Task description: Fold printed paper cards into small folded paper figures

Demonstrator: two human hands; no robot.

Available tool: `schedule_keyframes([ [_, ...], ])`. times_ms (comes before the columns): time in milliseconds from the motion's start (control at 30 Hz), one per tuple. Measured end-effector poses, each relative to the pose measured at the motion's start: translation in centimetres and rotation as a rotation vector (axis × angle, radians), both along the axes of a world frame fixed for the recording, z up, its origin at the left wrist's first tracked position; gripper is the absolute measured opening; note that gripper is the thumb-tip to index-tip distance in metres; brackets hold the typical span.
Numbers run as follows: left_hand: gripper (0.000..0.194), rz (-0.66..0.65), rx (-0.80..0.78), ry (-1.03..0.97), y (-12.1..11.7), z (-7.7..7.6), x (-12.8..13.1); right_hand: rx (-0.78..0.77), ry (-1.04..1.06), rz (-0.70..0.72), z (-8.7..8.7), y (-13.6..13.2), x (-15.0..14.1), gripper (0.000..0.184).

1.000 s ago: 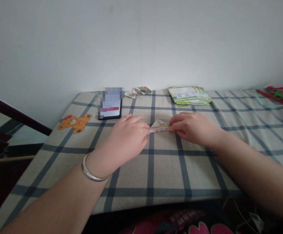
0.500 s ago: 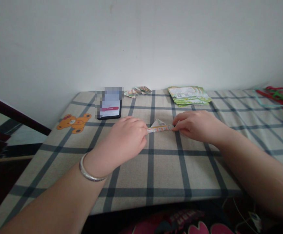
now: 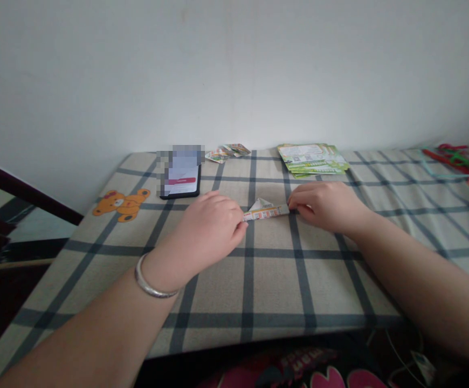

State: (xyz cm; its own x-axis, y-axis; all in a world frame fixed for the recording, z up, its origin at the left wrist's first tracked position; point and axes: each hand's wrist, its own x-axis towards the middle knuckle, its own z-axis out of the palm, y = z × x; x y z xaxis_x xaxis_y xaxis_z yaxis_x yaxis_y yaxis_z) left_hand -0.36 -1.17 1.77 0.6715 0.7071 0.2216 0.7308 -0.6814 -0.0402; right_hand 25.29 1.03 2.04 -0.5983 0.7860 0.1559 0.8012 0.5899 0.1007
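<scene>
A small printed sheet of paper [image 3: 267, 211], folded into a narrow strip with a pointed triangle at its far side, lies on the checked tablecloth between my hands. My left hand [image 3: 214, 223], with a silver bangle at the wrist, pinches the strip's left end between thumb and fingers. At the right end, my right hand [image 3: 321, 205] has its fingertips curled closed against the paper's corner. Its thumb is partly hidden beneath the fingers.
A phone [image 3: 183, 175] lies at the back left beside a bear picture [image 3: 122, 205]. Small folded papers [image 3: 228, 153] rest near the wall. Behind my right hand sits a stack of green printed leaflets [image 3: 313, 160]. Coloured strips [image 3: 461, 161] lie at the far right.
My right hand has shifted slightly right, so more of the strip's right end shows. The left hand keeps its pinch on the folded paper.
</scene>
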Motion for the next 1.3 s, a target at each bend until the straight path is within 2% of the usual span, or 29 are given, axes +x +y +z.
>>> schedule_keyframes([
  [167, 0.023, -0.02, 0.012, -0.023, 0.5, -0.1, -0.2, -0.013, 0.171, -0.139, -0.7, 0.4, -0.3, 0.024],
  [300, 0.016, 0.005, -0.028, -0.057, 0.8, -0.5, -0.4, -0.052, 0.26, -0.173, -1.0, 0.4, -0.6, 0.023],
  [533, 0.04, 0.025, -0.054, -0.104, 0.6, -0.9, -0.2, -0.075, 0.333, -0.103, -1.5, 0.6, -0.9, 0.017],
  [967, 0.026, -0.024, -0.092, -0.183, 1.8, -2.1, -0.5, -0.138, 0.408, -0.102, -2.0, 0.6, -1.8, 0.014],
  [1133, 0.032, -0.003, -0.097, -0.189, 1.2, -2.0, -0.3, -0.205, 0.426, -0.055, -1.9, 0.7, -1.9, 0.013],
  [1300, 0.048, 0.066, -0.042, -0.243, 1.0, -2.2, -0.2, -0.2, 0.418, 0.053, -1.9, 0.6, -1.7, 0.009],
])
